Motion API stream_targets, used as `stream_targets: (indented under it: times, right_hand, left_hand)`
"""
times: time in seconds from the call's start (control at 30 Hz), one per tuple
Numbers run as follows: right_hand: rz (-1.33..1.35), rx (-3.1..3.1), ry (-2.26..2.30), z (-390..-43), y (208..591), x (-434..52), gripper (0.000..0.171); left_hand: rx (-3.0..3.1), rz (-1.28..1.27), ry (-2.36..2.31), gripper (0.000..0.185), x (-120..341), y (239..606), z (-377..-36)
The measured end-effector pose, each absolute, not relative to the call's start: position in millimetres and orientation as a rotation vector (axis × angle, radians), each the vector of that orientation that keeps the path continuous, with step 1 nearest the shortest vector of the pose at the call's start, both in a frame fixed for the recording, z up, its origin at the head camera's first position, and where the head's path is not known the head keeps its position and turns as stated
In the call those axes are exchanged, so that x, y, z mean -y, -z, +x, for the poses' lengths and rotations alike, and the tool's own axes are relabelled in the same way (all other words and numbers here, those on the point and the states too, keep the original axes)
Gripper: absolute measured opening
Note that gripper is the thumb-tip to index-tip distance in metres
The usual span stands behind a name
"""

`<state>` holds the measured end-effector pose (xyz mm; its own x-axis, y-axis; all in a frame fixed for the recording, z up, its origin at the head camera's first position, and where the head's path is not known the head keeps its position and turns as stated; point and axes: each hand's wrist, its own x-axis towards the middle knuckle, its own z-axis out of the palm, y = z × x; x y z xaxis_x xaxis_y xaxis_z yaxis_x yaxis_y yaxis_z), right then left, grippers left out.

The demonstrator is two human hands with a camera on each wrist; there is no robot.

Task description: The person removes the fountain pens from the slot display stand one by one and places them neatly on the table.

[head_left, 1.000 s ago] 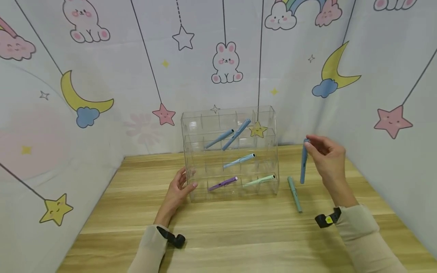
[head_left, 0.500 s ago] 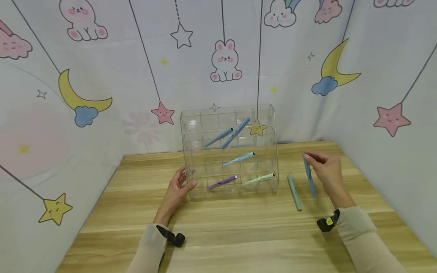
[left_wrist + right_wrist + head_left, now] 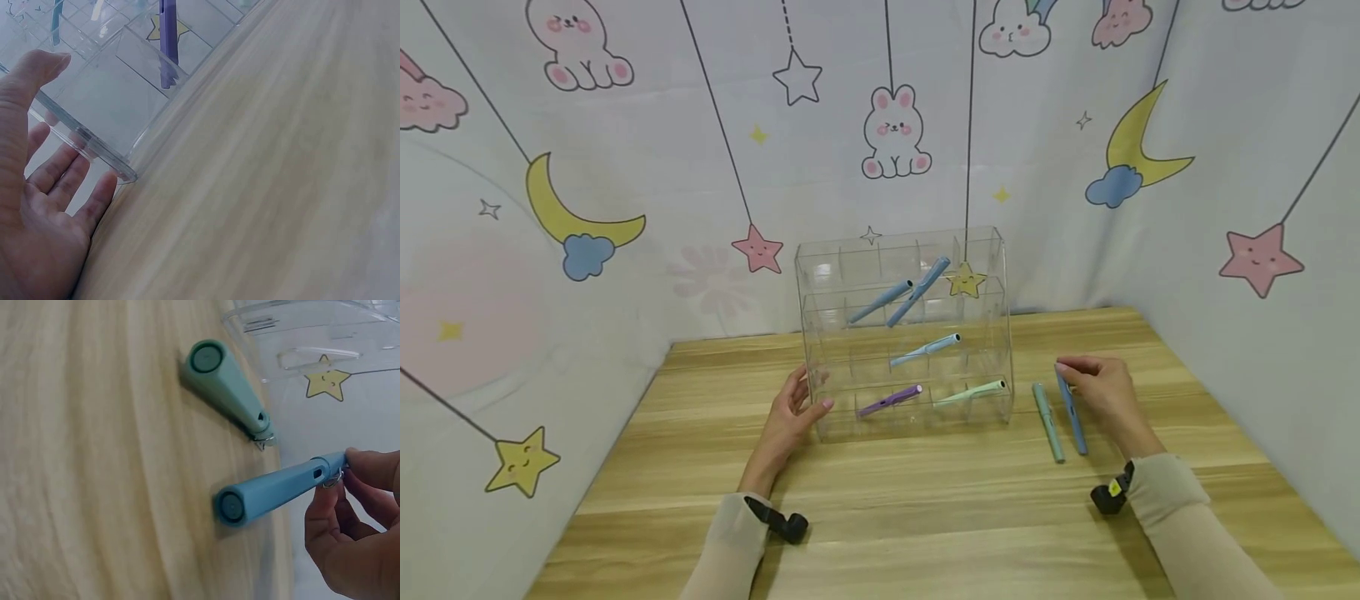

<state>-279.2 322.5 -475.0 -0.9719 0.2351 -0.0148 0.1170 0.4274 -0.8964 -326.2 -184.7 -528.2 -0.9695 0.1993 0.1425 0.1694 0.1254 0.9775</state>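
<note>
A clear acrylic pen rack (image 3: 842,329) with tiered compartments stands on the table. My left hand (image 3: 790,411) holds its left side, thumb across the front and fingers at the side panel, as the left wrist view shows up close. To the right of the rack, my right hand (image 3: 1105,392) pinches a blue pen (image 3: 275,490) by one end between thumb and fingers. The pen slants down, its far end right at the tabletop. Beside it lies a green pen (image 3: 1048,422), roughly parallel to it.
Two blue pens lean in the rack's upper part, one being a steeper blue pen (image 3: 919,292). Lower sit a light blue pen (image 3: 925,350), a purple pen (image 3: 890,401) and a pale green pen (image 3: 970,393). A patterned curtain (image 3: 700,167) encloses the wooden table (image 3: 925,517).
My right hand has lowered the blue pen from above the table and brought it down next to the green pen, tilting it from upright. My left hand has stayed at the rack.
</note>
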Motion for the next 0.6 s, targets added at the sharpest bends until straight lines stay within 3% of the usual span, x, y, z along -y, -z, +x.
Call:
stream_targets:
  times: [0.6]
  right_hand:
    - [-0.316, 2.664, -1.596, -285.7, 493.5, -328.9, 0.044]
  left_hand:
    - [-2.311, 0.405, -2.043, 0.075, 184.8, 527.4, -325.7]
